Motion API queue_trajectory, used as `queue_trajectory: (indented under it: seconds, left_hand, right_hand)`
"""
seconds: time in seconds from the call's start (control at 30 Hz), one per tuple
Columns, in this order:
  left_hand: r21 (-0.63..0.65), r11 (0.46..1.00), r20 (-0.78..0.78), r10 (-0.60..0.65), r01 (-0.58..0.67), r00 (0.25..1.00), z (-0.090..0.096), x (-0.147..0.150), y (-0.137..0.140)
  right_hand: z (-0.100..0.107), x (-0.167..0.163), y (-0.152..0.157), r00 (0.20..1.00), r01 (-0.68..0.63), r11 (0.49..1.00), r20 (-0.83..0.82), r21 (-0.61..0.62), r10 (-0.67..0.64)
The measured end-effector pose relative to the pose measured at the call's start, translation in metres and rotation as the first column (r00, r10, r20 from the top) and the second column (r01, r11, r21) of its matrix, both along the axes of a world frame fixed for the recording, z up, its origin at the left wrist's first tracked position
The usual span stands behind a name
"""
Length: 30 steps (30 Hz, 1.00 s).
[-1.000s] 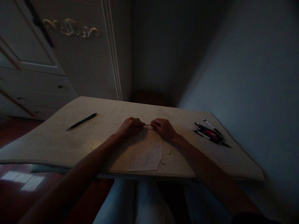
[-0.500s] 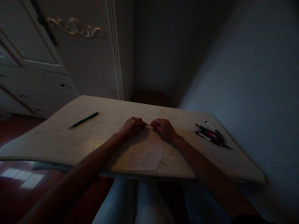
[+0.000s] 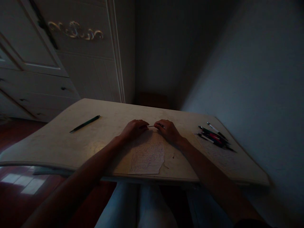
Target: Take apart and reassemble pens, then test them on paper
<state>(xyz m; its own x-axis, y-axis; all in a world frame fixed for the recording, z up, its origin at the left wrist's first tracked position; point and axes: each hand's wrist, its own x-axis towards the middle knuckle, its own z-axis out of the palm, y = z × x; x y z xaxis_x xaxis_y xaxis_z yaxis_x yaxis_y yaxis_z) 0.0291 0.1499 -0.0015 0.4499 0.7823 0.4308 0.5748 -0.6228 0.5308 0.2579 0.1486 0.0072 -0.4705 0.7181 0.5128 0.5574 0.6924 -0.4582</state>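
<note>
Over the middle of the table, my left hand and my right hand are both closed, fingertips facing each other. Between them runs a thin dark rod, like a pen refill, pinched at each end. Its ends are hidden in my fingers, and the dim light hides finer detail. Just below my hands lies a torn-edged sheet of paper covered in handwriting. Two tiny bits, a dark speck and a thin sliver, rest to the right of this sheet.
A dark green pen lies at the left of the pale table. Several pens are heaped at the right, by another written sheet. A white cabinet stands behind on the left; a wall borders the right.
My fingertips are slightly farther apart, and a little more of the thin rod shows between them. The pens and papers lie as before.
</note>
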Motion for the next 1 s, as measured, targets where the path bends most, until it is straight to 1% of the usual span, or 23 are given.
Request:
queue_trajectory:
  seconds: [0.17,0.33,0.43,0.5,0.6,0.67,0.73,0.8,0.93,1.0]
  left_hand:
    - [-0.041,0.999,0.078,-0.001,0.004,0.997,0.001,0.0,0.001]
    - [-0.058,0.998,0.178,0.024,-0.014,0.984,0.003,0.0,0.001]
    - [-0.076,0.997,0.287,0.028,-0.007,0.958,0.008,0.0,0.0]
    - [-0.135,0.991,0.418,0.038,0.021,0.908,0.013,0.0,-0.001]
    - [-0.238,0.964,0.615,0.057,0.116,0.787,0.021,0.0,-0.001]
    - [-0.279,0.945,0.669,0.065,0.17,0.74,0.025,-0.001,-0.001]
    - [-0.305,0.932,0.675,0.065,0.198,0.735,0.027,-0.001,-0.002]
    - [-0.315,0.928,0.666,0.067,0.199,0.743,0.028,-0.001,-0.003]
    - [-0.305,0.941,0.63,0.082,0.149,0.772,0.027,-0.001,-0.003]
    - [-0.284,0.953,0.582,0.087,0.101,0.808,0.026,-0.001,-0.003]
  right_hand:
    - [0.002,-0.002,-0.002,0.995,-0.007,0.999,-0.099,-0.046,0.002]
    - [0.007,0.002,-0.001,0.944,0.027,0.993,-0.325,-0.111,-0.062]
    - [0.009,0.011,0.004,0.906,0.038,0.989,-0.413,-0.145,-0.095]
    - [0.008,0.016,0.009,0.888,0.054,0.987,-0.446,-0.148,-0.115]
    - [0.006,0.021,0.012,0.892,0.09,0.986,-0.428,-0.144,-0.144]
    - [0.005,0.022,0.012,0.911,0.107,0.985,-0.384,-0.136,-0.151]
    - [0.005,0.021,0.011,0.928,0.117,0.985,-0.34,-0.125,-0.153]
    - [0.006,0.02,0.01,0.938,0.131,0.985,-0.308,-0.114,-0.16]
    - [0.008,0.024,0.013,0.937,0.194,0.979,-0.282,-0.068,-0.206]
    - [0.008,0.03,0.018,0.926,0.257,0.966,-0.276,-0.042,-0.258]
